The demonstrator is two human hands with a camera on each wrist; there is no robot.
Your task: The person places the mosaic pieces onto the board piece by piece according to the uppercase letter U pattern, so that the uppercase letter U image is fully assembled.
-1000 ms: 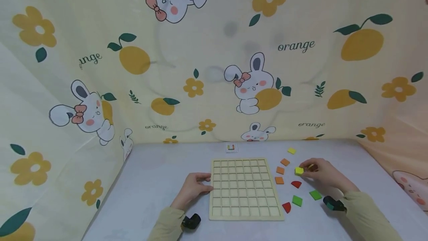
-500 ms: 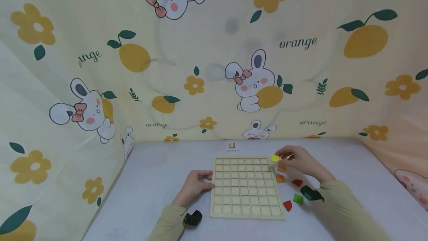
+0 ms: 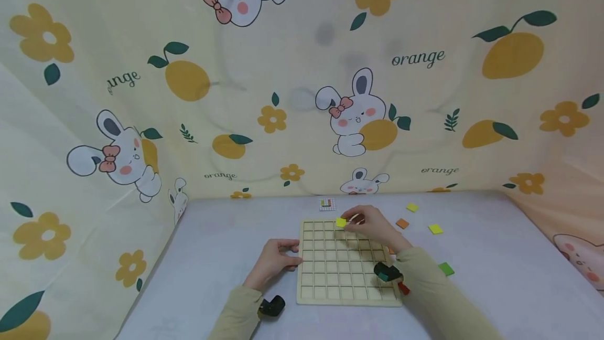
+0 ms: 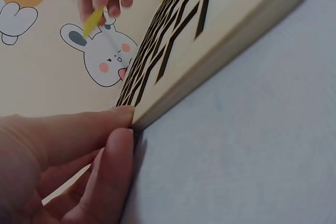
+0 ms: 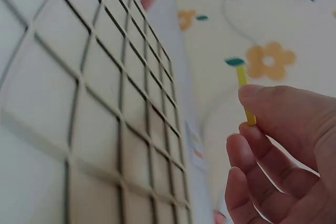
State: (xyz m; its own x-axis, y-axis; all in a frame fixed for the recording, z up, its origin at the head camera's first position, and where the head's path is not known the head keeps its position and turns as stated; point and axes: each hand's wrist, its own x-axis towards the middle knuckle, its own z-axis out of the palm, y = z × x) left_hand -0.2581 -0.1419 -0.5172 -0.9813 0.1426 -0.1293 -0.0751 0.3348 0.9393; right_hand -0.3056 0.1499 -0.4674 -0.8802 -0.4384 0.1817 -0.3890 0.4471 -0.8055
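My right hand (image 3: 370,224) pinches a thin yellow square tile (image 3: 341,222) between thumb and fingers, above the far edge of the pale wooden grid board (image 3: 349,302). Edge-on, the tile (image 5: 245,95) shows up in the right wrist view, apart from the board. At the board's left side rests my left hand (image 3: 273,264), thumb and index fingertips touching the rim a little apart from each other. The left wrist view shows these fingertips against the board's edge (image 4: 226,61). The board's visible cells hold no tiles. My right forearm hides some pieces beside the board.
Right of the board lie two yellow tiles (image 3: 435,229), an orange tile (image 3: 402,223), a green tile (image 3: 445,268) and a partly covered red piece (image 3: 403,288). A small printed pattern card (image 3: 327,204) lies behind the board. A patterned cloth (image 3: 283,77) hangs at the back.
My right hand has carried the yellow tile leftward from the loose pieces to over the board's far edge. The left hand stays at the board's left rim.
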